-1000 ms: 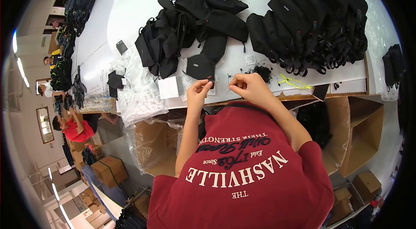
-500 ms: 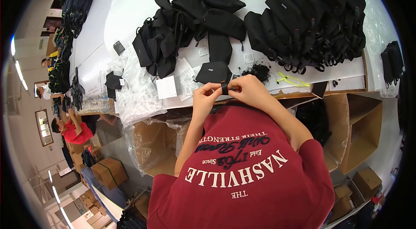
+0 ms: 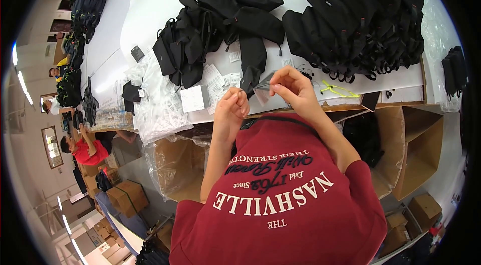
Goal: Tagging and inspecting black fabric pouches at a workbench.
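My left hand (image 3: 232, 104) is closed in a pinch at the near end of a small black pouch (image 3: 250, 78), which stands tilted at the table's front edge. To its right, my right hand (image 3: 293, 88) also pinches, thumb against forefinger. Between the hands, beside the pouch, is a blurred, thin, greyish see-through piece (image 3: 265, 83); it reaches up to my right fingertips, and its kind cannot be made out. White printed labels (image 3: 214, 82) and a white card stack (image 3: 194, 98) lie left of the pouch. Beyond it spreads a loose heap of black pouches (image 3: 193, 39).
A big stack of black bags (image 3: 358, 24) fills the table's right side. Lime-green cord (image 3: 340, 89) and a dark phone-like slab (image 3: 370, 100) lie near the front edge. Clear plastic wrap (image 3: 155, 109) hangs over at left. Open cardboard boxes (image 3: 421, 139) stand below. Co-worker in red (image 3: 90, 149), far left.
My hands have moved apart, the right one up and to the right. The black strap loop is no longer visible between them. The small pouch has turned and looks narrower; the blurred greyish piece has appeared.
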`<state>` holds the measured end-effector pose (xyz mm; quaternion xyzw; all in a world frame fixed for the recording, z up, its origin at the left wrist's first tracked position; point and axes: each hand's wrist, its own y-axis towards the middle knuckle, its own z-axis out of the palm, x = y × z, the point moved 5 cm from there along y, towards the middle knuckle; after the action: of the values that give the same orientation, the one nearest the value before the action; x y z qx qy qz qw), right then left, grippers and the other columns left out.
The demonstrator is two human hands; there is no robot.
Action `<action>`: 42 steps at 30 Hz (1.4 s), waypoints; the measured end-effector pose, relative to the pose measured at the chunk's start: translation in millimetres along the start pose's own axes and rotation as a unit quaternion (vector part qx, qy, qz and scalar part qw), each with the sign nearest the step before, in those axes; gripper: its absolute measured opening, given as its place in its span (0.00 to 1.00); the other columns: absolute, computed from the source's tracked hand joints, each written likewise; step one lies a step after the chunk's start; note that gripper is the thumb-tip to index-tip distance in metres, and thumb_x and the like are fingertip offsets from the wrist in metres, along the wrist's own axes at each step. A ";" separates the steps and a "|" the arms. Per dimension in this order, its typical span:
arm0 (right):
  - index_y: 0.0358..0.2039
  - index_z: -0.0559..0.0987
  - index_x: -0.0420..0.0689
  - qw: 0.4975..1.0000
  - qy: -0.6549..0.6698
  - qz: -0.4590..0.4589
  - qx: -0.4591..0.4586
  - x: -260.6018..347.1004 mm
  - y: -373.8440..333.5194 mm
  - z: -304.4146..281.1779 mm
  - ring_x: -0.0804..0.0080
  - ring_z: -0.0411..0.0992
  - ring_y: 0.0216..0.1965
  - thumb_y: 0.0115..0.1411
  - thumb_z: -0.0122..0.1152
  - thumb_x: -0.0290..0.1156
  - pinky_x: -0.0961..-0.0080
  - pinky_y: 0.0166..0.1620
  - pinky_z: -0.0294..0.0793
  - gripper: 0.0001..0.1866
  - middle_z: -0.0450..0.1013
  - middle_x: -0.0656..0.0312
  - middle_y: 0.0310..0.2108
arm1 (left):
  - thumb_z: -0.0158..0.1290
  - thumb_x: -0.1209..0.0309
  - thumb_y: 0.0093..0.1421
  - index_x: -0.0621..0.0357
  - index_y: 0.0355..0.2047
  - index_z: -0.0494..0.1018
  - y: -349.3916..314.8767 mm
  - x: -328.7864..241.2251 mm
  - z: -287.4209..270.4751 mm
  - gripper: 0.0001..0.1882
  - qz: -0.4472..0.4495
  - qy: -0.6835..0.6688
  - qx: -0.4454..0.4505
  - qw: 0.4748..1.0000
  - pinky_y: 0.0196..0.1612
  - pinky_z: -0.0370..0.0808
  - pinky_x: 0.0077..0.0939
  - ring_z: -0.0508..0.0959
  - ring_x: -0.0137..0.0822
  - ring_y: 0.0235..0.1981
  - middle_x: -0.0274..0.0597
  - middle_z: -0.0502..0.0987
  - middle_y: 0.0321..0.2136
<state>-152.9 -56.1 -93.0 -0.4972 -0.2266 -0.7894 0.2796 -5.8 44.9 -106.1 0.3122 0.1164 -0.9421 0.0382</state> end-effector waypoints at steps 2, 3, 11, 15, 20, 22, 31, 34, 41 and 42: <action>0.37 0.71 0.42 0.997 0.026 0.058 0.033 1.2 -0.7 2.9 0.86 0.68 0.30 0.62 0.52 0.25 0.88 0.30 0.63 0.04 0.71 0.67 0.30 | 0.48 0.74 0.63 0.63 0.36 0.71 -0.6 2.6 3.3 0.06 0.001 0.027 -0.004 1.000 0.27 0.61 0.15 0.63 0.21 0.23 0.34 0.70 0.31; 0.37 0.71 0.42 0.997 0.027 0.058 0.032 1.9 -1.1 3.0 0.86 0.68 0.30 0.62 0.52 0.25 0.88 0.30 0.63 0.04 0.71 0.67 0.30 | 0.49 0.74 0.62 0.63 0.36 0.71 -0.4 5.2 5.6 0.05 0.000 0.053 -0.007 0.999 0.25 0.59 0.14 0.62 0.20 0.21 0.33 0.69 0.29; 0.41 0.69 0.42 0.994 0.053 0.063 0.067 2.4 -4.4 13.3 0.85 0.67 0.28 0.64 0.49 0.26 0.88 0.31 0.65 0.06 0.72 0.65 0.30 | 0.54 0.77 0.59 0.64 0.34 0.73 -3.9 4.4 19.1 0.04 0.037 0.271 -0.095 0.957 0.21 0.55 0.11 0.60 0.16 0.19 0.29 0.70 0.24; 0.41 0.69 0.42 0.995 0.031 0.062 0.069 2.3 -5.8 17.4 0.84 0.66 0.27 0.63 0.50 0.26 0.88 0.32 0.65 0.06 0.71 0.64 0.32 | 0.55 0.76 0.58 0.63 0.33 0.75 -2.6 0.0 35.7 0.04 0.065 0.318 -0.124 0.938 0.23 0.55 0.10 0.60 0.14 0.20 0.28 0.70 0.24; 0.41 0.70 0.42 0.996 -0.003 0.052 0.069 -1.3 -5.3 13.1 0.82 0.69 0.35 0.60 0.56 0.26 0.85 0.39 0.68 0.09 0.69 0.66 0.34 | 0.55 0.77 0.58 0.62 0.33 0.75 -6.3 0.6 27.5 0.03 0.063 0.332 -0.145 0.930 0.26 0.56 0.09 0.59 0.14 0.22 0.26 0.69 0.24; 0.40 0.70 0.42 0.996 0.029 0.064 0.060 -1.5 -5.1 12.0 0.82 0.69 0.36 0.60 0.56 0.26 0.85 0.39 0.68 0.09 0.69 0.66 0.33 | 0.55 0.77 0.57 0.62 0.33 0.74 -7.0 1.2 24.9 0.03 0.054 0.328 -0.157 0.930 0.27 0.56 0.09 0.59 0.14 0.23 0.25 0.68 0.23; 0.38 0.69 0.41 0.993 0.078 0.071 0.056 -7.6 -4.0 9.6 0.80 0.70 0.34 0.59 0.56 0.24 0.82 0.36 0.70 0.08 0.69 0.65 0.32 | 0.55 0.77 0.58 0.62 0.32 0.73 -5.0 4.4 28.8 0.03 0.042 0.354 -0.126 0.926 0.26 0.54 0.08 0.58 0.14 0.23 0.24 0.68 0.23; 0.38 0.69 0.41 0.993 0.081 0.068 0.053 -6.7 -3.6 9.7 0.80 0.71 0.34 0.59 0.56 0.23 0.82 0.36 0.71 0.08 0.69 0.64 0.32 | 0.54 0.76 0.58 0.61 0.32 0.73 -4.4 4.7 30.1 0.03 0.045 0.351 -0.121 0.927 0.26 0.54 0.08 0.58 0.13 0.23 0.25 0.69 0.24; 0.38 0.68 0.41 0.993 0.089 0.069 0.045 -8.0 -4.0 10.7 0.79 0.71 0.34 0.59 0.56 0.23 0.81 0.37 0.71 0.08 0.70 0.63 0.33 | 0.54 0.76 0.58 0.61 0.32 0.73 -5.3 4.1 28.7 0.03 0.042 0.334 -0.139 0.931 0.24 0.52 0.09 0.56 0.13 0.21 0.24 0.68 0.23; 0.38 0.68 0.41 0.993 0.089 0.069 0.045 -8.0 -4.2 10.7 0.79 0.71 0.34 0.59 0.56 0.23 0.81 0.37 0.71 0.08 0.70 0.63 0.33 | 0.55 0.76 0.58 0.61 0.32 0.73 -5.3 4.0 28.1 0.03 0.045 0.337 -0.139 0.930 0.23 0.51 0.09 0.56 0.13 0.21 0.23 0.67 0.23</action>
<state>-145.8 -44.5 -96.3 -0.4264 -0.2014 -0.7983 0.3745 -26.1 43.2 -85.6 0.6074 0.2382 -0.7534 0.0820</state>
